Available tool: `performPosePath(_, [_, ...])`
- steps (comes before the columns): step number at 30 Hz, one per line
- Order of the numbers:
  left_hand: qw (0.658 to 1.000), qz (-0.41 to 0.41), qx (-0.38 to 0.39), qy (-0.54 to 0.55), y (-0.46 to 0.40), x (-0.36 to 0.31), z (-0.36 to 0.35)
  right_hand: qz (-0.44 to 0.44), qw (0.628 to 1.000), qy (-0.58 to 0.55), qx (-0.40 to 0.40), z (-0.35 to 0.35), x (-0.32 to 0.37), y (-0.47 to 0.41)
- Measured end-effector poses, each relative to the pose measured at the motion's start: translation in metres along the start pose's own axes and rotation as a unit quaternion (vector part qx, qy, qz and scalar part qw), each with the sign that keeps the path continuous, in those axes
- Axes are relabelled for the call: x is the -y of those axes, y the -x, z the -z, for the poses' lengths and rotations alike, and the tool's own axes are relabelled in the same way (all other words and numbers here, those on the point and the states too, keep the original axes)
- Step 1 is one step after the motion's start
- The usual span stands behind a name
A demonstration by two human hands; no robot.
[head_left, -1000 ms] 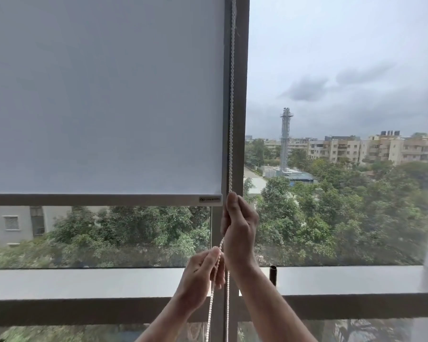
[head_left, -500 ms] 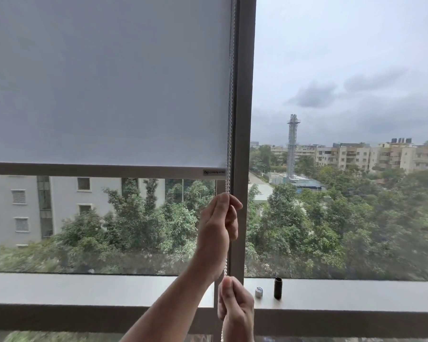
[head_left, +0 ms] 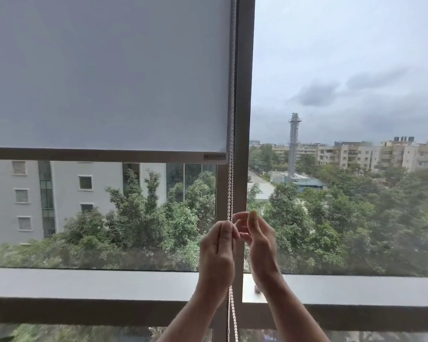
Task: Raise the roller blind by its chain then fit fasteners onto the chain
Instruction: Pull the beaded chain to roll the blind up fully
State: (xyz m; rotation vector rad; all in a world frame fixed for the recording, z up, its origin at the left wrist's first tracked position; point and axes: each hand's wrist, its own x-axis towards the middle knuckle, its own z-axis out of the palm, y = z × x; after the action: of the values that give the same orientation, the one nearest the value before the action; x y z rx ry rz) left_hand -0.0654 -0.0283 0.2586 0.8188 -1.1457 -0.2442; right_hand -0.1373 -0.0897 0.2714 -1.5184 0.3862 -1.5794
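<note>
The grey roller blind (head_left: 104, 75) covers the upper left pane, and its bottom bar (head_left: 104, 154) hangs about halfway down the glass. The white bead chain (head_left: 231, 119) runs down along the window mullion (head_left: 244, 95). My left hand (head_left: 218, 250) is closed around the chain just above the sill, and the chain's loop (head_left: 232, 314) hangs out below the fist. My right hand (head_left: 260, 243) is right beside it, blurred, with fingers spread and fingertips close to the chain. I cannot see a fastener in either hand.
A grey window sill (head_left: 84, 283) runs across below the glass. Behind my right wrist a small blurred item (head_left: 257, 289) sits on the sill. Trees and buildings lie outside the window.
The blind's bottom bar has gone up, showing more of the building outside. My right hand came up from below the sill and opened beside my left hand, which still grips the chain.
</note>
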Motion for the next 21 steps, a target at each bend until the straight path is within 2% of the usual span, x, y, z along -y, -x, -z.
performPosePath(5, [0.998, 0.057, 0.015, 0.008, 0.046, 0.030, 0.004, 0.086, 0.996, -0.011, -0.017, -0.034, 0.069, -0.043])
performPosePath(7, [0.998, 0.062, 0.018, -0.004, 0.059, 0.037, 0.006, 0.085, 0.996, -0.002, -0.022, -0.046, 0.083, -0.052])
performPosePath(10, [0.998, 0.056, 0.032, -0.010, 0.067, 0.043, 0.005, 0.087, 0.994, 0.026, -0.056, -0.055, 0.082, -0.052])
performPosePath(15, [0.991, 0.085, 0.091, 0.042, 0.054, 0.049, 0.017, 0.114, 0.990, -0.045, -0.064, -0.052, 0.078, -0.039])
performPosePath(17, [0.991, 0.072, 0.115, -0.004, 0.046, 0.052, 0.026, 0.116, 0.990, -0.051, -0.060, -0.049, 0.075, -0.033])
performPosePath(19, [0.991, 0.062, 0.102, -0.056, 0.034, 0.053, 0.032, 0.113, 0.991, -0.038, -0.059, -0.046, 0.066, -0.022])
performPosePath(21, [0.994, 0.063, 0.058, -0.061, 0.019, 0.045, 0.033, 0.106, 0.993, -0.013, -0.059, -0.044, 0.052, -0.009])
